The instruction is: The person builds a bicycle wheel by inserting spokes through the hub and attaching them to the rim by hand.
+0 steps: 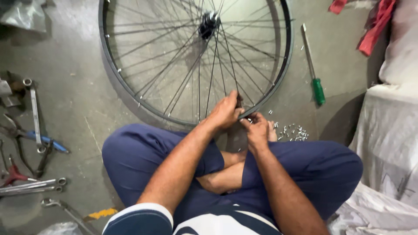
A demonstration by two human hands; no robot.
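crossed legs (226,169), both hands' grip (241,117) pinched closed on wheel rim (261,106)

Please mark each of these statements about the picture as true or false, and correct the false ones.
1. Both hands are at the near edge of the wheel rim. True: the left hand and the right hand meet there.
2. The screwdriver has a red handle. False: the handle is green.
3. The small metal pieces lie on the floor near the right hand. True.
4. The wrenches lie on the person's right side. False: they lie on the left.
5. The person is standing. False: the person sits cross-legged on the floor.
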